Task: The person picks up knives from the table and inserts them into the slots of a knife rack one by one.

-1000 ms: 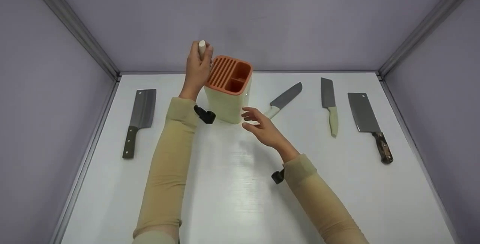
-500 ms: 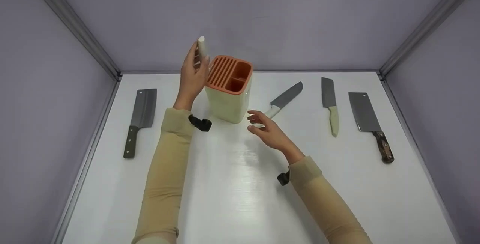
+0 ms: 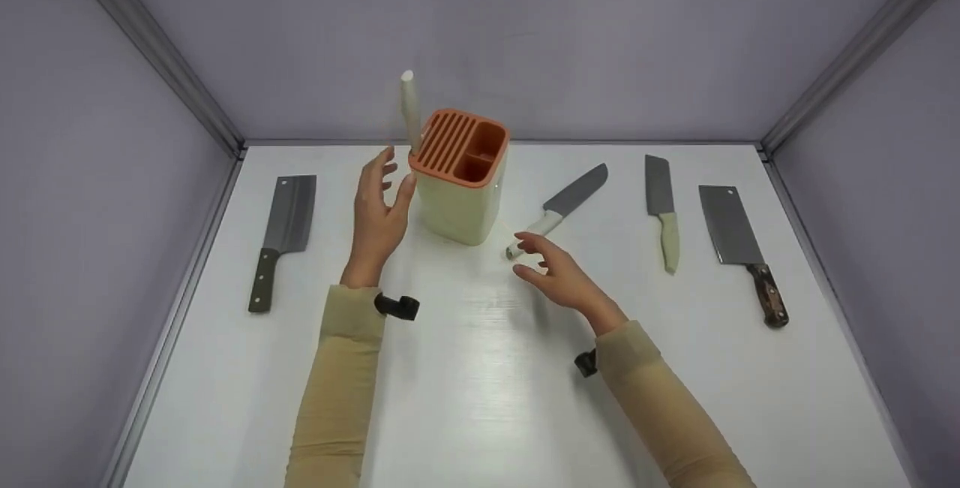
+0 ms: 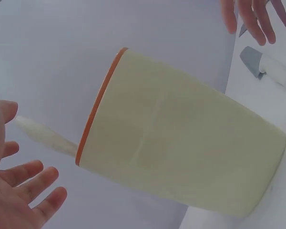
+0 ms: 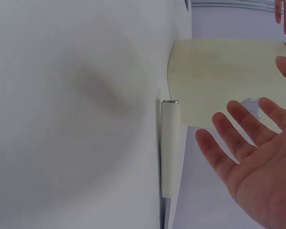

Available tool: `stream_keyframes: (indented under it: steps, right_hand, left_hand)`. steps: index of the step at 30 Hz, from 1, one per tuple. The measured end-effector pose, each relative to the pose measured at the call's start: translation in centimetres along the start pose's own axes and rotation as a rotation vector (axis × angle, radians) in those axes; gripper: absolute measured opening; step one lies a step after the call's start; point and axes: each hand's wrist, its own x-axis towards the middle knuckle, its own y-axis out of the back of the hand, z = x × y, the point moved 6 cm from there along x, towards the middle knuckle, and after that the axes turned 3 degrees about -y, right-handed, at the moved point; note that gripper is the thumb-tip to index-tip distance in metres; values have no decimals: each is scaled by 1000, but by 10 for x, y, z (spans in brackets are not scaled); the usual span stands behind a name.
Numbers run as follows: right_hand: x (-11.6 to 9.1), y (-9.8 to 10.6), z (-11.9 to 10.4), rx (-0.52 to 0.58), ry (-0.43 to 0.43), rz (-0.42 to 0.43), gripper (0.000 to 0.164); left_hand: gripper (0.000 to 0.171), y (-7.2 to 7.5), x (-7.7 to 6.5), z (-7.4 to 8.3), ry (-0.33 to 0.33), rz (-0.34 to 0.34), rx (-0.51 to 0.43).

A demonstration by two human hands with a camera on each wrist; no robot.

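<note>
Left hand (image 3: 379,221): fingers parted wide, empty, beside the knife block (image 3: 456,212). Beyond its fingertips, the upright knife (image 3: 411,111) stands in the block (only its handle showing). Right hand (image 3: 561,274): empty, fingers loosely spread, nearest the white-handled knife (image 3: 576,194), which lies flat beyond it.

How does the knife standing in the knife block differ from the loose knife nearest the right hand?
The block knife stands nearly upright; the loose knife lies on the table. The block knife's blade is hidden inside the knife block; the loose knife's grey blade is exposed. Both have whitish handles, and neither is held.
</note>
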Motion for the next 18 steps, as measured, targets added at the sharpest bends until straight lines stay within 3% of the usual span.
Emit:
stream_keyframes:
  steps: [7, 14, 18]
  right_hand:
    - [-6, 5, 20, -101, -40, -4, 60]
    - [-7, 12, 36, -202, -89, -10, 61]
    - [-5, 17, 41, -274, -99, -4, 60]
  left_hand:
    - [54, -10, -34, -8, 58, -95, 40]
    - [59, -35, -63, -14, 99, -211, 100]
    - [63, -49, -76, -17, 80, -274, 178]
